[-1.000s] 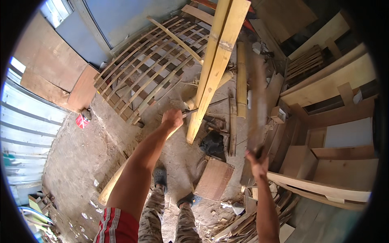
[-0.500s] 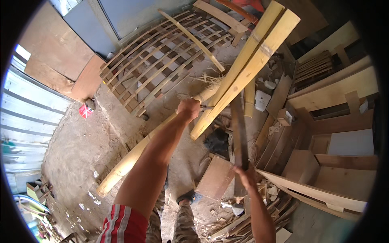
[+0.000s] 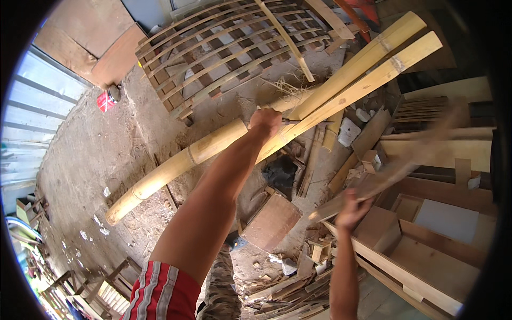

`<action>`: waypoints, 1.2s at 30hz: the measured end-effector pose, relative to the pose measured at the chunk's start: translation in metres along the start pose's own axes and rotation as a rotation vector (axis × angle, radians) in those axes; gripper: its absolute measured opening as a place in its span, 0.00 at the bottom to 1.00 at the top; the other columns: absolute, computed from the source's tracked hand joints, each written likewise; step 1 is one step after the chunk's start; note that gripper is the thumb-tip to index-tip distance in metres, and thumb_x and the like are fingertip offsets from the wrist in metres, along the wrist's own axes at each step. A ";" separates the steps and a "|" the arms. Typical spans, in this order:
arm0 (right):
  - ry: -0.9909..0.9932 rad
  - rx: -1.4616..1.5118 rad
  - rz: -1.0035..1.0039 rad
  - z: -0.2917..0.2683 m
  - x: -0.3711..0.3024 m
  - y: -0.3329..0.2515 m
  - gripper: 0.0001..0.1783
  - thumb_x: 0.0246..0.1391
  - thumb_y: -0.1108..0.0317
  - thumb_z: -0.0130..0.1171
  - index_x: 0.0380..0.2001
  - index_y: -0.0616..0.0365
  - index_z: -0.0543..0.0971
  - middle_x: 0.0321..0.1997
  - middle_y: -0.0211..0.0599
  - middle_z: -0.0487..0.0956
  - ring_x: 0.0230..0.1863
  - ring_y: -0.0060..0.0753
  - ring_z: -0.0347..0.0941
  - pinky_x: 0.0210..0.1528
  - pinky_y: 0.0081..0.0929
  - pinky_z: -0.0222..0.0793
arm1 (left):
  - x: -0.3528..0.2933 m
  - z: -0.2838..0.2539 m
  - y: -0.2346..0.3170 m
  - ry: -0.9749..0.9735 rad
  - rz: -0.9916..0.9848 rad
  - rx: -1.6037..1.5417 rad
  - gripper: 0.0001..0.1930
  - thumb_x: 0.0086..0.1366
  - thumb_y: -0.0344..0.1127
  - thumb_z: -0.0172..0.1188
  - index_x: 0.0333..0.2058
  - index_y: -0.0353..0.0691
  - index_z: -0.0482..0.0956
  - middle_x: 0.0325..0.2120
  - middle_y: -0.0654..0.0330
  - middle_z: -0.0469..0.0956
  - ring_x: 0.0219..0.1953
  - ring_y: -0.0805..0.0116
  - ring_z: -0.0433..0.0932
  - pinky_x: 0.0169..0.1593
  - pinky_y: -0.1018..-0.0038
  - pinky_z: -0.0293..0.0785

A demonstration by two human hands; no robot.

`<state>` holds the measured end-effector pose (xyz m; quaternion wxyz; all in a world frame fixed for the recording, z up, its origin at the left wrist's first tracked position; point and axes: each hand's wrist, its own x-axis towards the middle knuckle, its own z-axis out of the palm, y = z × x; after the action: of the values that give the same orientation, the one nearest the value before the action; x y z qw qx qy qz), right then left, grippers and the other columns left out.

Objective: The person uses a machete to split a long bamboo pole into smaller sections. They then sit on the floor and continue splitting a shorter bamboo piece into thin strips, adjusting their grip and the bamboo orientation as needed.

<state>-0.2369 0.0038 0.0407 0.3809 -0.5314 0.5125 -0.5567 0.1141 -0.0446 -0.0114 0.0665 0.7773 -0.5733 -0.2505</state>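
My left hand [image 3: 265, 119] is closed around the handle of a knife [image 3: 288, 122]. Its narrow dark blade crosses a split bamboo pole [image 3: 362, 80], and the tip shows on the pole's right side. The two bamboo halves stand apart at the upper end; my forearm covers part of the lower end. To the right, my right hand [image 3: 353, 209] grips a long wooden bar [image 3: 381, 178] near its lower end, tilted up to the right and blurred by motion. Under my left wrist, another bamboo pole [image 3: 189, 157] lies on the ground.
A lattice of wooden slats [image 3: 234, 50] lies at the far side, with a loose bamboo strip [image 3: 288, 42] across it. Wooden cabinet frames [image 3: 426, 250] stand at the right. Near my feet are a brown board [image 3: 272, 221] and a heap of wood scraps [image 3: 293, 290].
The wooden bar has swung from nearly upright beside the bamboo out to the right, with my right hand. My left hand keeps its grip on the knife; the whole view has shifted.
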 end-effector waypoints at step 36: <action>-0.152 -0.178 0.020 0.038 0.054 -0.097 0.45 0.53 0.56 0.70 0.67 0.69 0.62 0.62 0.45 0.70 0.61 0.38 0.66 0.64 0.36 0.61 | -0.010 0.019 -0.045 -0.066 -0.023 0.087 0.10 0.56 0.32 0.61 0.35 0.37 0.86 0.35 0.48 0.85 0.40 0.51 0.85 0.43 0.61 0.82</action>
<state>-0.1953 -0.0373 0.1427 0.3755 -0.5988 0.5349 -0.4630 0.1413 -0.0169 -0.0419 0.0105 0.7774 -0.5764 -0.2516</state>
